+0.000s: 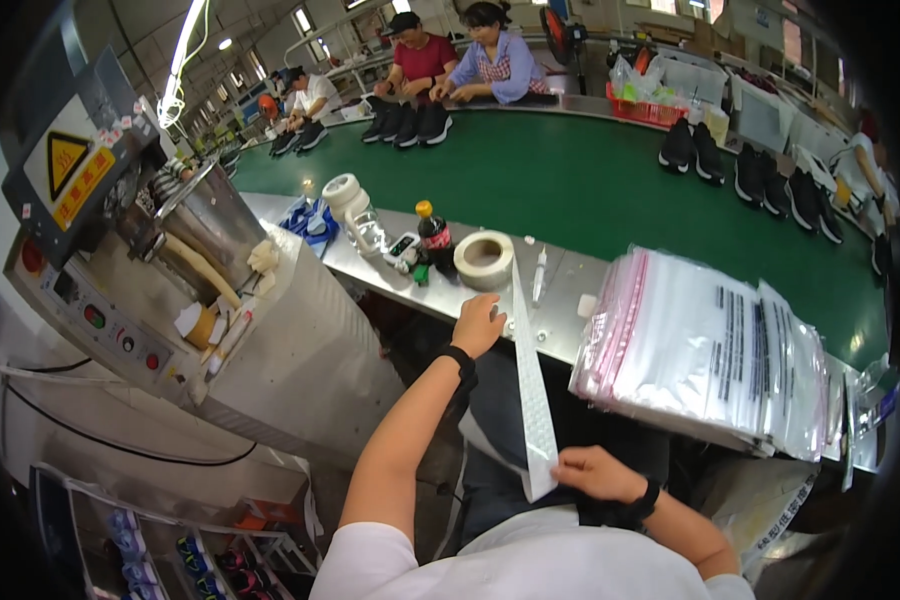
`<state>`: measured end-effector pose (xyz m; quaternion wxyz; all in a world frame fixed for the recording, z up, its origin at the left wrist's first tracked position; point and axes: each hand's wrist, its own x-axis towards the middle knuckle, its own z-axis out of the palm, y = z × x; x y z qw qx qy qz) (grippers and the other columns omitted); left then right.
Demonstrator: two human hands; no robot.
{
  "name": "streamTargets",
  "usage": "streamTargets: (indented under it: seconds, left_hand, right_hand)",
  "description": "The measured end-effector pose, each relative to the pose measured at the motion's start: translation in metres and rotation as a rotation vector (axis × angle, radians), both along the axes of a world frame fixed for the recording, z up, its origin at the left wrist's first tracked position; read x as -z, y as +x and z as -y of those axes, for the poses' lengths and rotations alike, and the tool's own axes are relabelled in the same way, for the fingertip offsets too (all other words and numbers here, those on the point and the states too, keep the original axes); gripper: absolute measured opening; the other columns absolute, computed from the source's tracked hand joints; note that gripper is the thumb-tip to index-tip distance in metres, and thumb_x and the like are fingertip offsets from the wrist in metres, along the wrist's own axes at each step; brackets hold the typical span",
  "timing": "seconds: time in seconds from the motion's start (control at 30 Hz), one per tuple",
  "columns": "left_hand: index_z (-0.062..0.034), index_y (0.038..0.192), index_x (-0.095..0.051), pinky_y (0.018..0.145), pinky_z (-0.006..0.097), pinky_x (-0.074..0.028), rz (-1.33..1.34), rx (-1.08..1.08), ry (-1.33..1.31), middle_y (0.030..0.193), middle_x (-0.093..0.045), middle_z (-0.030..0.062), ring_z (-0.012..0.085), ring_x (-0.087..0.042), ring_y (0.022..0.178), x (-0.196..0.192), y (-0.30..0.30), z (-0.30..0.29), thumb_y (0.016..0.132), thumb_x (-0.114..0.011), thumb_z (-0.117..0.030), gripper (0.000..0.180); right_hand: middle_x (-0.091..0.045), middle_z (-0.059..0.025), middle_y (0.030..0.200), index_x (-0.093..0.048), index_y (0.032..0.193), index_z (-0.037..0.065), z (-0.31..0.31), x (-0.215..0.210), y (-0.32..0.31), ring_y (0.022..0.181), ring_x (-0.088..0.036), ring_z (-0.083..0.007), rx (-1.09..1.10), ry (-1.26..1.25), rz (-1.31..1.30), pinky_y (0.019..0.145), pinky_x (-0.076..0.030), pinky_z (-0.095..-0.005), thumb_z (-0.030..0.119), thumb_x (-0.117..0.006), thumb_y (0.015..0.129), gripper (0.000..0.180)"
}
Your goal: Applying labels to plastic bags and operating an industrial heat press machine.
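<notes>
A long white strip of label tape (532, 400) runs from a roll of label tape (483, 258) on the metal ledge down toward my body, then loops back at its lower end. My right hand (600, 472) is closed on the strip's edge near that lower bend. Close below the roll, my left hand (478, 326) is held with curled fingers, just left of the strip. Whatever may be inside those fingers is hidden. Dark bands circle both wrists.
Right of the strip lies a thick stack of clear plastic bags (685, 345). A cola bottle (434, 236) and a white-capped jug (355, 212) stand left of the roll. A machine (280, 320) rises at left. Beyond the green conveyor belt (530, 165), people handle black shoes.
</notes>
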<state>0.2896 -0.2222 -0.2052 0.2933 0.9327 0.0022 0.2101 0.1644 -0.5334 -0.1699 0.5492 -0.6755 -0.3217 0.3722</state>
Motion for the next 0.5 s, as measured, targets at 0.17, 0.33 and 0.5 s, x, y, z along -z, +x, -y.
streamTargets:
  seconds: [0.17,0.33,0.5]
  left_hand:
    - [0.0013,0.108,-0.054,0.088,0.039,-0.041,-0.156,-0.072,0.023,0.109,-0.054,0.0215,0.0363,-0.05,0.101,0.005,0.041,-0.022,0.074,-0.063,-0.019,0.041]
    - [0.002,0.116,-0.049,0.082,0.028,-0.046,-0.043,0.008,-0.223,0.112,-0.053,0.0138,0.0223,-0.052,0.105,0.01,0.001,-0.021,0.08,-0.061,-0.01,0.039]
    - [-0.002,0.097,-0.06,0.063,0.023,-0.045,-0.112,0.138,-0.368,0.092,-0.057,0.0079,0.0122,-0.055,0.074,-0.096,-0.128,0.058,0.077,-0.061,0.0,0.02]
  right_hand:
    - [-0.047,-0.01,0.064,-0.054,0.075,0.002,0.011,-0.009,0.001,0.055,-0.045,-0.0187,-0.166,0.047,0.151,0.054,-0.04,-0.0293,0.019,-0.057,0.086,0.02]
    - [-0.054,-0.0153,0.069,-0.055,0.074,0.003,-0.009,-0.003,0.022,0.064,-0.054,-0.0333,-0.276,0.014,0.264,0.056,-0.043,-0.0368,0.02,-0.058,0.082,0.019]
    - [-0.052,-0.0155,0.066,-0.055,0.081,0.0,-0.038,-0.013,0.041,0.057,-0.053,-0.0292,0.049,0.033,0.081,0.054,-0.042,-0.035,0.011,-0.056,0.082,0.011]
